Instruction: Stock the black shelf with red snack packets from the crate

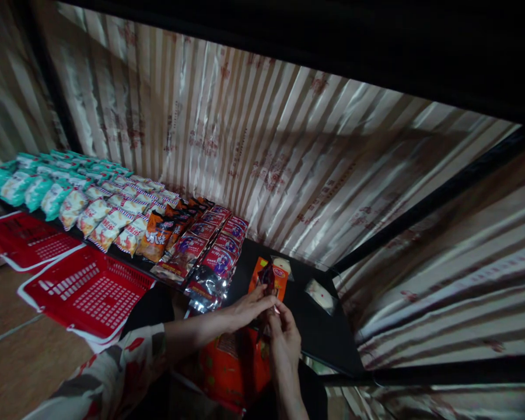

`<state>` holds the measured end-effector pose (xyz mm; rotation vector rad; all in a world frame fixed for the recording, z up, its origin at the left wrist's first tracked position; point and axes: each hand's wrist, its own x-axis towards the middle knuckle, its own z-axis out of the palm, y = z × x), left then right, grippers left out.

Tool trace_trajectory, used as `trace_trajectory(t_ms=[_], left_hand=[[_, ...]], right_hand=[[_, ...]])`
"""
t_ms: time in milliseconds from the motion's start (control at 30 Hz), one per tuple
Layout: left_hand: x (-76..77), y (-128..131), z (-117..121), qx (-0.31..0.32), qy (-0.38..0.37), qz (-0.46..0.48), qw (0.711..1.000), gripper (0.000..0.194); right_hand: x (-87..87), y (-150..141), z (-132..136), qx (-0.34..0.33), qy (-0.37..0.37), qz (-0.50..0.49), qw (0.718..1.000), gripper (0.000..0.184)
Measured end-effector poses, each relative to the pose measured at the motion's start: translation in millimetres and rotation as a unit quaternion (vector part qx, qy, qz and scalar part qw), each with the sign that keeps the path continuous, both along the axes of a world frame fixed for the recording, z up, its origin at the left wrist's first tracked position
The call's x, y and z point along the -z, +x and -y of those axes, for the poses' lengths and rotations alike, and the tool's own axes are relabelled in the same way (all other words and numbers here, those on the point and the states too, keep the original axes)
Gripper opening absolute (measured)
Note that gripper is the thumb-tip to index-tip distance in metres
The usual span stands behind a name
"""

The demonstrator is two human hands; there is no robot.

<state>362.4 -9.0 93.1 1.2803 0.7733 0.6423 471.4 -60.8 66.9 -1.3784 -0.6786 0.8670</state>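
Both my hands meet at the front edge of a black shelf [315, 326]. My left hand [249, 306] has its fingers pinched on an orange snack packet [271, 277] that lies on the shelf. My right hand [283, 338] comes up from below and grips the same packet's near end. A large orange bag [231, 367] hangs below my hands, against my body. A small clear-wrapped packet [320, 294] lies on the shelf just right of the orange one.
Rows of snack packets fill the shelf's left part: dark red and silver ones [210, 256], orange ones [157, 236], white-orange ones [109, 221], green ones [26, 184]. Two red plastic baskets [87, 291] sit on the wooden floor at left. Striped wallpaper [262, 146] backs the shelf.
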Motion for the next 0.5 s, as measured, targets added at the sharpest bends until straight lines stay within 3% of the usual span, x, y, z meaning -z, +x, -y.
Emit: trace_trajectory(t_ms=[200, 333, 500], left_hand=[[-10.0, -5, 5, -0.041, -0.078, 0.039, 0.995, 0.07], [3.9, 1, 1, -0.1, -0.105, 0.132, 0.981, 0.046], [21.9, 5, -5, -0.171, -0.175, 0.07, 0.967, 0.023]], right_hand=[[-0.2, -18, 12, -0.04, 0.029, 0.186, 0.981, 0.035], [4.5, -30, 20, -0.055, 0.043, 0.267, 0.961, 0.033], [4.9, -38, 27, -0.108, 0.036, 0.296, 0.948, 0.035]])
